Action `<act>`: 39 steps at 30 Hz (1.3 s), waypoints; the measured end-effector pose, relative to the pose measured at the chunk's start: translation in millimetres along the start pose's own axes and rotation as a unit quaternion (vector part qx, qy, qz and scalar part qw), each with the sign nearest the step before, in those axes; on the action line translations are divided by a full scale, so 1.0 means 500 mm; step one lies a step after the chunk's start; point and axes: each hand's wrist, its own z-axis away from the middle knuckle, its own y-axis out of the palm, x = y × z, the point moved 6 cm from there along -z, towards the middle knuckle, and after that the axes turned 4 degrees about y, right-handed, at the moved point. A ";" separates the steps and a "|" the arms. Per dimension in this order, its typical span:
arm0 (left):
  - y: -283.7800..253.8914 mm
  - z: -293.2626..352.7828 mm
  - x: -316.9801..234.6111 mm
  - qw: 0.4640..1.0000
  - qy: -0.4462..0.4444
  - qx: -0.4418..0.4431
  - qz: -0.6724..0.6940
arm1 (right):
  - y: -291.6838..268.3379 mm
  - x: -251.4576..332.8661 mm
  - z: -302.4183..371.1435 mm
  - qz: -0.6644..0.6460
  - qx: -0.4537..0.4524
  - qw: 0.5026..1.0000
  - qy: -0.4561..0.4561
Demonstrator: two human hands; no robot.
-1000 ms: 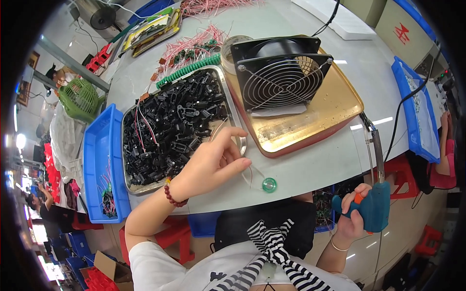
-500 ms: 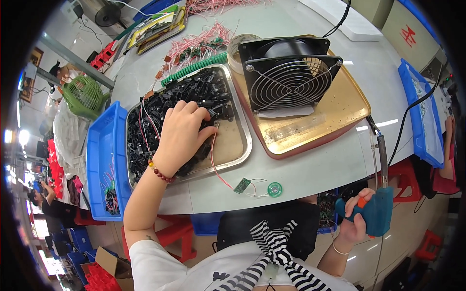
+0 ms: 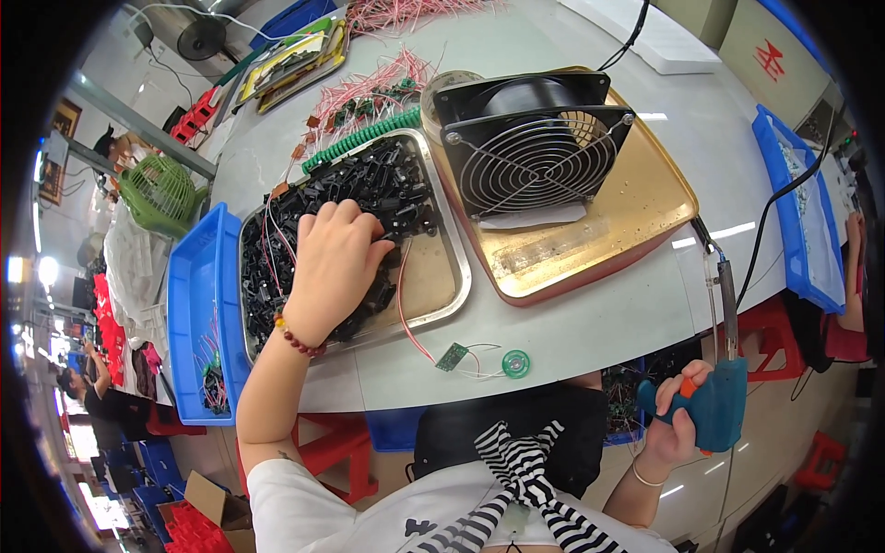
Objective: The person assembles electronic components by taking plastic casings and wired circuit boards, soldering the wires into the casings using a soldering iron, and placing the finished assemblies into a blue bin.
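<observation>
My left hand (image 3: 334, 263) is over the metal tray (image 3: 464, 267), reaching into a heap of small black plastic parts (image 3: 369, 175). Its fingers curl down and hide what lies between them and the thumb. Beside the thumb, red and white wires (image 3: 404, 313) hang over the tray's near rim. They lead to a small green circuit board (image 3: 452, 357), wired in turn to a round green disc, like a small speaker (image 3: 516, 364). My right hand (image 3: 673, 433) grips a teal soldering gun (image 3: 719, 405) with an orange trigger, its metal tip pointing up beside the table edge.
A black fan with a wire guard (image 3: 535, 166) stands on a gold tin lid (image 3: 590, 263) right of the tray. Behind the tray lie a coiled green cord (image 3: 359, 143) and pink-wired boards (image 3: 369, 97). Blue bins flank the table at left (image 3: 198, 304) and right (image 3: 797, 221).
My left hand has shifted slightly left, away from the wire ends at its thumb. The whole view has slid a little. My right hand keeps its hold on the soldering gun.
</observation>
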 end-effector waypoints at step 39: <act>-0.054 -0.079 -0.222 0.940 0.242 -0.087 0.224 | -0.017 -0.007 0.008 -0.027 -0.032 0.999 0.008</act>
